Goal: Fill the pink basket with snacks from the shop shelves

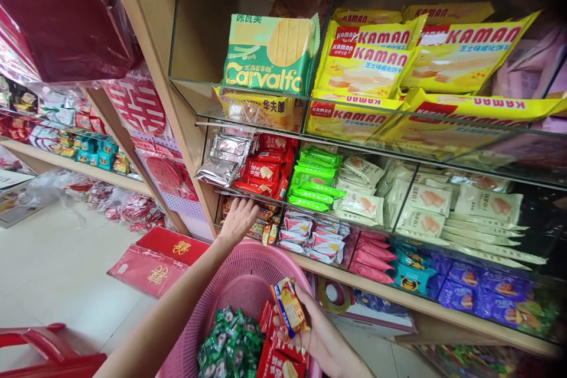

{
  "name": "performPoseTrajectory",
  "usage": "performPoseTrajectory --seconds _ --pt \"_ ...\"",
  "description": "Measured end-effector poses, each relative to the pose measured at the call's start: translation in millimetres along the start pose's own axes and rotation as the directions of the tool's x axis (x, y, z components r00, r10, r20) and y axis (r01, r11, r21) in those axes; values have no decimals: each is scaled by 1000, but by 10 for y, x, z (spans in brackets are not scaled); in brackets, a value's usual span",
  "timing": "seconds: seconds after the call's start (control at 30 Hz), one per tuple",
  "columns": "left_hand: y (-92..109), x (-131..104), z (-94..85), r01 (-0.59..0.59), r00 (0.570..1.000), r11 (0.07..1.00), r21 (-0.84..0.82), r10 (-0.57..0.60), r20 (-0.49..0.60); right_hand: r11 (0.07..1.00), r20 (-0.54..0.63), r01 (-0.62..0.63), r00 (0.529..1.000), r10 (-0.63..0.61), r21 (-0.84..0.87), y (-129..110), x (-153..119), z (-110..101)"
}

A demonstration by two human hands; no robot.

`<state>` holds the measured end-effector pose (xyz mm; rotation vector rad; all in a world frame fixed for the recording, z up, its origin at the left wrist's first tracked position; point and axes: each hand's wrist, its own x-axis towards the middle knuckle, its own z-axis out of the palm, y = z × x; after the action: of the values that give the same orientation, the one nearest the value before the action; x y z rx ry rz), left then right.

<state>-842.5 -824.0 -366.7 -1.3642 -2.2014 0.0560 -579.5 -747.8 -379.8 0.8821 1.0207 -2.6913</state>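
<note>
My left hand [240, 218] reaches into a low shelf compartment of small orange and brown snack packets [261, 229]. Its fingers look slightly apart over the packets, and their tips are partly hidden. Over the pink plastic basket [266, 257], my right hand [312, 319] grips a small snack packet [289, 307] in an orange, yellow and blue wrapper. Green wrapped sweets [230, 345] are heaped in the basket below. Beside them, under my right hand, lie red snack packets [283, 360].
Green packets [314, 180], white packets [363, 204] and purple packets [465, 286] fill compartments behind glass edges [372, 230]. Large yellow wafer bags [367, 65] stand above. Red envelopes [162, 257] lie on the floor at left, near a red plastic stool [48, 348].
</note>
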Motion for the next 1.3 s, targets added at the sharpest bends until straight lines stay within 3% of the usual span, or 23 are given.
performPoseTrajectory --seconds 0.23,0.67,0.73,0.83,0.9,0.93,1.0,1.1,1.2,1.3 --pt "-1 -1 4 3 1000 1000 -24 -4 -12 1000 -50 16 999 -16 4 54 -8 11" --pt "-88 -92 -185 -7 1000 995 -99 5 -22 999 40 -30 999 28 44 138 56 -47" --pt "-87 -123 -251 24 999 985 -172 -28 -25 999 33 -39 999 38 36 126 64 -38" --pt "-50 -180 -461 168 984 865 -473 -177 26 999 26 -49 998 49 -3 91 78 -51" --pt "1 -214 -676 293 955 660 -691 -235 180 998 58 -57 997 57 -8 63 91 -78" --pt "32 -229 -796 339 941 541 -770 -188 282 998 77 -62 995 62 -7 48 98 -93" --pt "101 -254 -1027 393 900 313 -864 60 431 998 107 -67 992 68 -13 18 107 -115" --pt "210 -292 -1249 472 770 121 -873 427 475 997 144 -64 987 70 -46 -29 100 -115" --pt "333 -332 -1278 519 667 62 -853 595 449 995 169 -78 982 87 -60 -69 56 -85" --pt "467 -345 -1225 502 622 128 -855 633 460 991 192 -88 976 106 -100 -84 -1 -59"
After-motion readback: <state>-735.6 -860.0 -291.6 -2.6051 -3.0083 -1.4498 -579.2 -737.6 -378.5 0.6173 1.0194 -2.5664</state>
